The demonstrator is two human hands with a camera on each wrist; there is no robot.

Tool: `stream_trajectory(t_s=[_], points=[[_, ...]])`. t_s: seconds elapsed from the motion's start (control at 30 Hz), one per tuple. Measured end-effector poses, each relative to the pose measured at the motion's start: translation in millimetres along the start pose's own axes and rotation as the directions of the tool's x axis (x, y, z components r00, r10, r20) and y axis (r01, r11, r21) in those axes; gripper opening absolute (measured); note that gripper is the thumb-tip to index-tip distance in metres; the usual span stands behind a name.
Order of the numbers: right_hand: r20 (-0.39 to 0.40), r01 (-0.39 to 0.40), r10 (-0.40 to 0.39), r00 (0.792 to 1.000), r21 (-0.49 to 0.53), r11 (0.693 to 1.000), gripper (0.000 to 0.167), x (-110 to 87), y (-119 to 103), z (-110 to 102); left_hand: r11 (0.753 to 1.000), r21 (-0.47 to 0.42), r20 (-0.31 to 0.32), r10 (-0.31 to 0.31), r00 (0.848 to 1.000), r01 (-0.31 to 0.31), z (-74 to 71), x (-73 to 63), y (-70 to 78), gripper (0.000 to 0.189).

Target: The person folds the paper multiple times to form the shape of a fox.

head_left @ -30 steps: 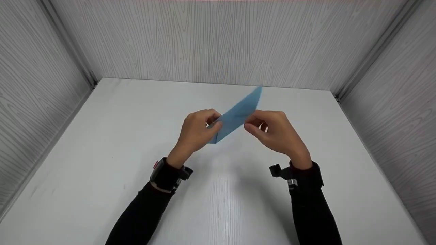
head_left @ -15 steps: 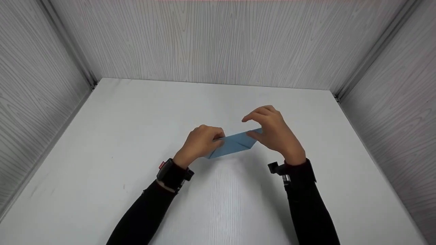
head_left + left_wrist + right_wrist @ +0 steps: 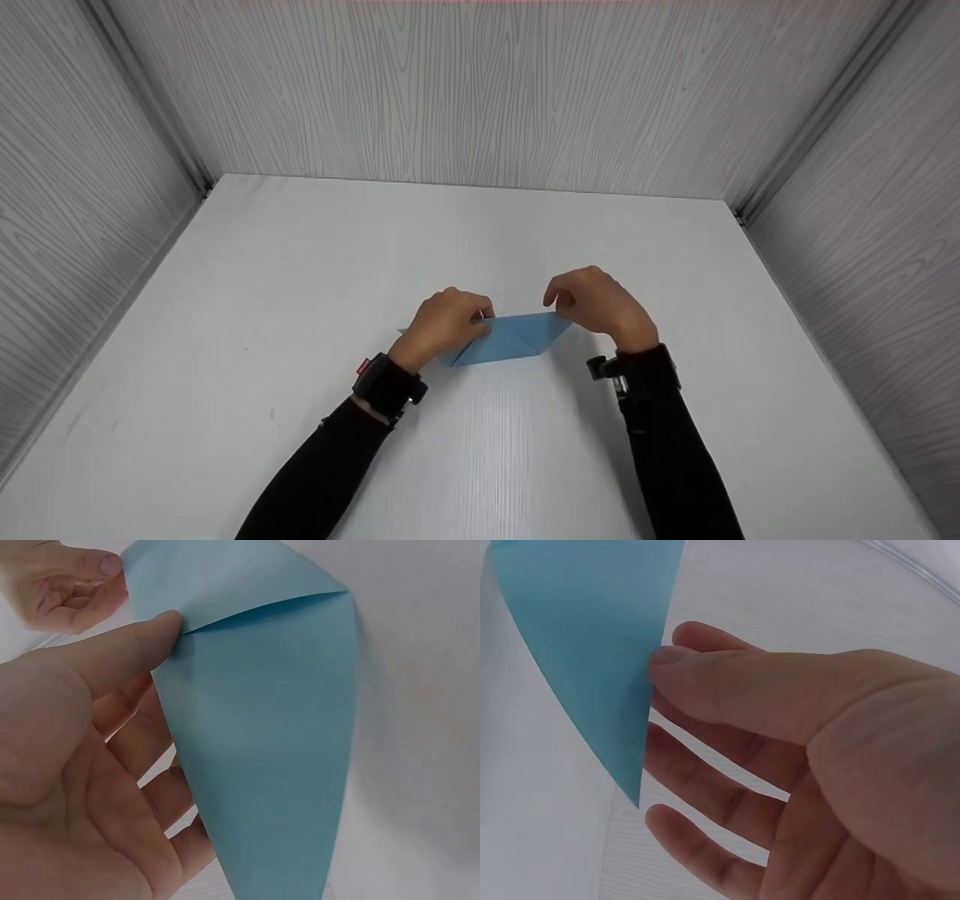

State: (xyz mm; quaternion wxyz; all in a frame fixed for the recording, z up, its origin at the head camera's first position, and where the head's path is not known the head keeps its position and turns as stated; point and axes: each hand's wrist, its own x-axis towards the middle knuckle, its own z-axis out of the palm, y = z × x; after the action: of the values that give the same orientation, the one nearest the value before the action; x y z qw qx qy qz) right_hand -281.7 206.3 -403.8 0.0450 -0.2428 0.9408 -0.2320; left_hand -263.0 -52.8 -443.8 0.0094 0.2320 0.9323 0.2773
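Observation:
A folded sheet of blue paper [image 3: 514,336] is held just over the white table, long and slanted at its ends, with a diagonal crease across it. My left hand [image 3: 448,322] pinches its upper edge, the thumb in front and the fingers behind; in the left wrist view the thumb lies beside an overlapping flap of the paper [image 3: 262,727]. At the other end my right hand [image 3: 600,306] pinches the edge near the pointed corner. The right wrist view shows that tapering corner of the paper [image 3: 592,660] between thumb and fingers.
The white tabletop [image 3: 315,247] spreads around both hands. Pale wood-grain panels stand at the back [image 3: 465,90], the left [image 3: 67,187] and the right [image 3: 877,195]. Both wrists wear black straps with small cameras.
The paper has come down toward the table and turned from steeply slanted to nearly level. My right hand has let go of its lower edge, shifted its grasp, and now pinches the upper right corner.

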Motion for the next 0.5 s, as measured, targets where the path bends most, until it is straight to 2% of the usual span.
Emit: stream_trajectory(t_s=[0.13,0.23,0.4,0.5], points=[[0.041,-0.021,0.022,0.999,-0.003,1.000,0.023,2.5,6,4,0.999,-0.019,0.014,-0.027,1.000,0.028,4.2,1.0,-0.7,0.018],[0.073,-0.038,0.039,0.997,-0.015,0.999,0.023,3.2,9,6,1.000,0.005,0.031,-0.021,0.999,0.021,5.4,0.4,-1.4,0.033],[0.108,-0.060,0.063,0.992,-0.032,0.998,0.025,3.4,14,10,0.990,0.132,0.062,0.033,0.998,-0.041,-0.6,-3.8,-3.8,0.057],[0.113,-0.067,0.071,0.991,-0.035,0.997,0.027,3.4,17,12,0.969,0.220,0.136,0.082,0.987,-0.111,-6.2,-9.1,-6.1,0.059]])
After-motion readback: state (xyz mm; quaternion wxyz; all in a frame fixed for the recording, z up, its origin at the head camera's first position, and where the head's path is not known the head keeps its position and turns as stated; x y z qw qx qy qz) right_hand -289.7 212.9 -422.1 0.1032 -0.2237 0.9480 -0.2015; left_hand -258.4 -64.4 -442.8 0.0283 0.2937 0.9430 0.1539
